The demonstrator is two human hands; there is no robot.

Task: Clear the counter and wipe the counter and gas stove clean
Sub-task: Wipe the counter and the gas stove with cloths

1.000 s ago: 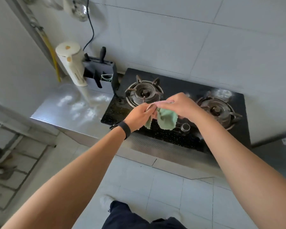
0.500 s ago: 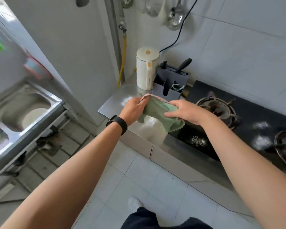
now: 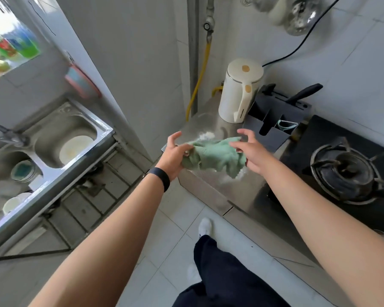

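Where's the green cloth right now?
In the head view, the green cloth hangs between the left hand and right hand, above the steel counter's left end, in front of the white kettle, left of the gas stove.

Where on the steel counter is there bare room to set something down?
The steel counter is bare between the kettle and the green cloth the left hand grips, though smeared white. Its back is crowded: kettle and knife block side by side. The gas stove borders the right.

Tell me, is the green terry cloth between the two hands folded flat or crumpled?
Crumpled. The green terry cloth hangs bunched in uneven folds between the left hand and the right hand.
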